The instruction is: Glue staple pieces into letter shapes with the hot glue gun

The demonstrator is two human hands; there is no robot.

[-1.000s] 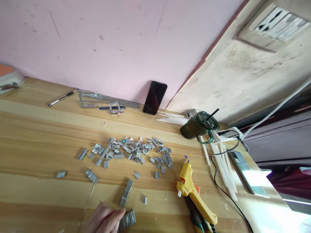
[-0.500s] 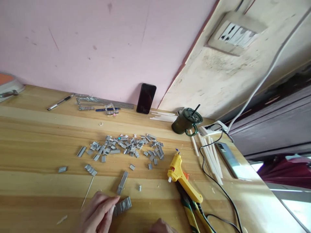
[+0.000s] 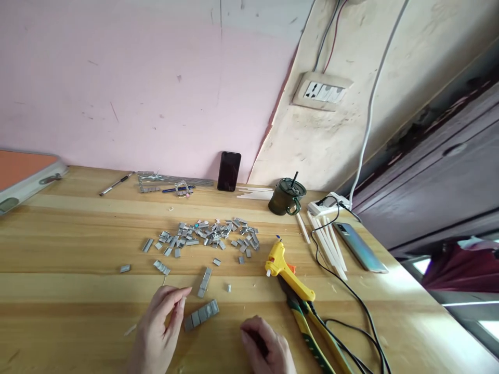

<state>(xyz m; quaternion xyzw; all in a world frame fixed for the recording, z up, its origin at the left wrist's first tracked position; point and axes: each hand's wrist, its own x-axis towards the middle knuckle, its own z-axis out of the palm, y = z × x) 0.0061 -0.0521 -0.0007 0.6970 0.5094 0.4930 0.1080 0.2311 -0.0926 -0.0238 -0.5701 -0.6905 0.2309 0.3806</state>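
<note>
While the left hand (image 3: 156, 327) pinches its fingertips together, the grey metal staple strip (image 3: 201, 315) lies on the pale wooden table (image 3: 78, 244) at their 4 o'clock, axis 8-to-2, farther from the curled right hand (image 3: 268, 348), its grip impossible to tell.

The bottom edge cuts off the left hand (image 3: 156, 332) and the right hand (image 3: 267, 348) near the wrist, and the right hand's curled fingers hide its palm.

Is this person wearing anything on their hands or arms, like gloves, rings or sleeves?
No. The left hand and the right hand are both bare: no gloves, rings or watch show. No sleeve shows either; the forearms are cut off by the picture's bottom edge.
</note>
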